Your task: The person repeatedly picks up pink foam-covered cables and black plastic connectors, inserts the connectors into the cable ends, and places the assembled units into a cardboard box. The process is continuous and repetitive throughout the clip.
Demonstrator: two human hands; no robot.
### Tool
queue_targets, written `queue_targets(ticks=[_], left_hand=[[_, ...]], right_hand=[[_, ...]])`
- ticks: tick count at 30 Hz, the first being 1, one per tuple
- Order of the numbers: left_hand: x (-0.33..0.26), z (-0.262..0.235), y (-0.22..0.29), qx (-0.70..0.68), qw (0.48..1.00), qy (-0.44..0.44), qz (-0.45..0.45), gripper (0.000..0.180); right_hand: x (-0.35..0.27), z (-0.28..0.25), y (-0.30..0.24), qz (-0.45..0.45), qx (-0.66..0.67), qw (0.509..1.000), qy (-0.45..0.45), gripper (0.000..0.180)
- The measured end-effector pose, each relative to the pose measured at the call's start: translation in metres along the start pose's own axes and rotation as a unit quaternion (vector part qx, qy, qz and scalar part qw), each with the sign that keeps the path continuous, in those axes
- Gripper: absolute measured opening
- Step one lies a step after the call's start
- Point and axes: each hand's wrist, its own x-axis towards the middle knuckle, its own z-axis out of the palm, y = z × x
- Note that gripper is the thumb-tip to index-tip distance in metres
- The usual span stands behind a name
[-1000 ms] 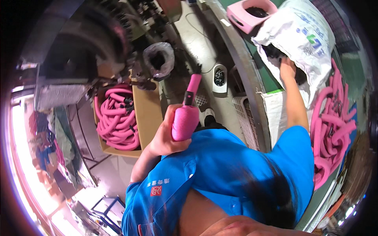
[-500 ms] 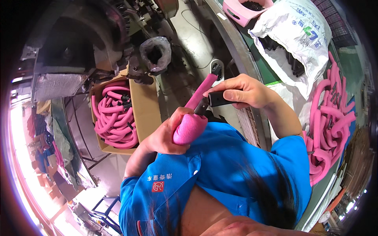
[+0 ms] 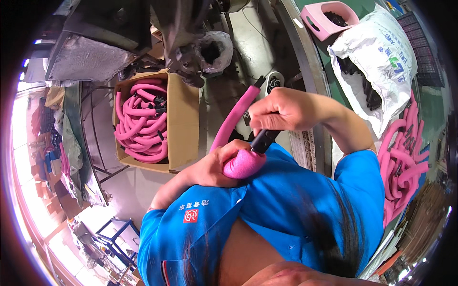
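My left hand (image 3: 212,164) is wrapped round a pink foam-covered tube (image 3: 236,112) in front of my blue shirt. One stretch of the tube slants up and away to a black end. A rounded pink part bulges out of my fist on the right. In the closed fingers of my right hand (image 3: 286,109) is a black plastic end piece (image 3: 265,139), pointing down at the upper side of that bulge. They appear to touch, but the exact joint is partly hidden.
A cardboard box (image 3: 183,121) of pink tubes stands at the left, beside a dark machine (image 3: 112,35). On the bench at right lie more pink tubes (image 3: 400,167), a white sack (image 3: 381,43) of black parts and a pink tub (image 3: 315,16).
My right hand has turned and brought the black end piece down against the pink tube, over the dark tip that showed before. My left hand has kept its grip.
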Motion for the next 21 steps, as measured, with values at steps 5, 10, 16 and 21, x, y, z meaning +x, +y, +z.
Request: queue_targets(ticks=[5,10,16,21], left_hand=[[-0.019,-0.027,-0.016,0.006,0.995,0.074,-0.069,0.069],[-0.03,-0.072,-0.056,-0.024,0.986,0.152,-0.061,0.073],[-0.026,-0.131,-0.068,-0.023,0.966,0.258,0.021,0.077],[-0.033,-0.158,-0.075,-0.065,0.961,0.269,0.021,0.077]], right_hand=[[0.037,0.019,0.03,0.097,-0.094,0.965,0.223,0.033],[0.113,0.009,0.09,0.061,-0.145,0.924,0.35,0.047],[0.214,-0.032,0.143,-0.049,-0.042,0.889,0.454,0.028],[0.243,-0.066,0.183,0.005,-0.185,0.858,0.48,0.03]])
